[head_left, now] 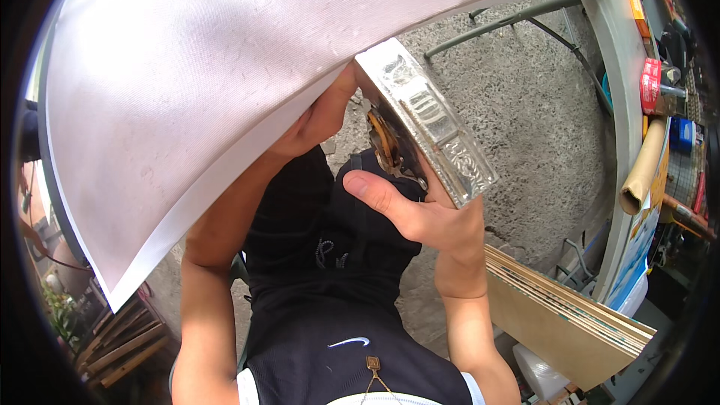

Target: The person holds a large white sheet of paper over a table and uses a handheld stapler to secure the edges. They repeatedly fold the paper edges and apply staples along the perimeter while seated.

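Note:
A thick, rectangular silver piece with an embossed metal border [429, 116] is held tilted above my lap, seen nearly edge-on. On its side toward me there is a dark area with a yellow-brown raised part; I cannot make out its kind. My right hand [409, 206] is closed round its lower right end, thumb sticking out to the left. At the upper left end, my left hand [324, 116] grips it with fingers mostly hidden behind the piece and a large white fabric-textured sheet [202, 97]. That sheet covers the upper left, close to my left forearm.
A stack of thin boards [562, 315] leans at the lower right. Along the right edge stand a white shelf side [611, 52], a cardboard tube [645, 165] and a red-labelled container [651, 86]. A green metal bar [502, 28] crosses above rough concrete [525, 120]. Wood strips [124, 345] lie lower left.

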{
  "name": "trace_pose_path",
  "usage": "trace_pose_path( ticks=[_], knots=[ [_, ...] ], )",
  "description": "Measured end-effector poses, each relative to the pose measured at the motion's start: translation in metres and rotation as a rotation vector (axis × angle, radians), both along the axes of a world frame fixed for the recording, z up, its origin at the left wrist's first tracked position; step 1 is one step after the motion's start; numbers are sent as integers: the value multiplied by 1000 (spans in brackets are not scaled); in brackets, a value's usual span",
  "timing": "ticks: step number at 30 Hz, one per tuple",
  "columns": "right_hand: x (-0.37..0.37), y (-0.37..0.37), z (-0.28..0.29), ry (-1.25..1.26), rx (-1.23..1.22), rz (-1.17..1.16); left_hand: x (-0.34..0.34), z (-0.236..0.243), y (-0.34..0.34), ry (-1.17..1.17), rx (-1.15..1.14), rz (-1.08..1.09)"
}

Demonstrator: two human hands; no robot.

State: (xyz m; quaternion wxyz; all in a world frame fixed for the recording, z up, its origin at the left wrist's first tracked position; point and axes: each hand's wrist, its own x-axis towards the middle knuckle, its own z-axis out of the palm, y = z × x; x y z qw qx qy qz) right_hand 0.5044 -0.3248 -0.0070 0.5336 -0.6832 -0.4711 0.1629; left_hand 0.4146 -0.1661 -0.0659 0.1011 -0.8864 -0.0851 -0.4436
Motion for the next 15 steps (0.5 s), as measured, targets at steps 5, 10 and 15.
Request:
trace_pose_path(
  ticks=[5,10,15],
  knots=[
    [0,2,2,-23,-19,-7,-1,1,1,10,296,145],
    [2,6,-8,-102,51,2,-1,10,-3,32,315,172],
    [3,10,-5,-93,83,-3,-1,7,-3,48,362,207]
  ],
)
